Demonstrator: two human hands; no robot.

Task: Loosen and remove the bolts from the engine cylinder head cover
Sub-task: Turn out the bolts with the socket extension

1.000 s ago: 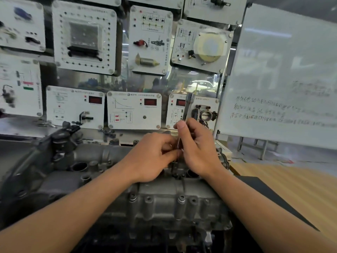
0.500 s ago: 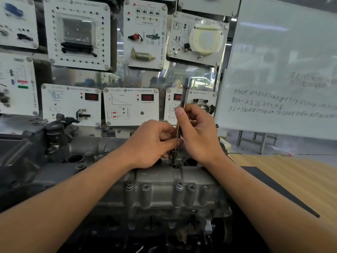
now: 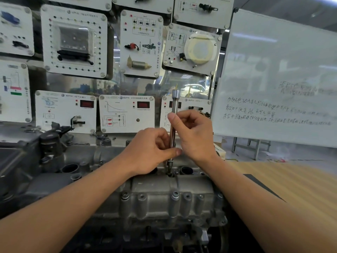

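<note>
Where the grey cylinder head cover reaches its top ridge, a chrome socket extension bar stands upright. Its lower end is seated on what looks like a bolt, though that spot is dark. The left hand pinches the bar low down between thumb and curled fingers, and the right hand pinches it higher up. Other bolts line the cover's front edge. Behind hang sensor training panels, with a written-on whiteboard to the right, above a wooden tabletop.
</note>
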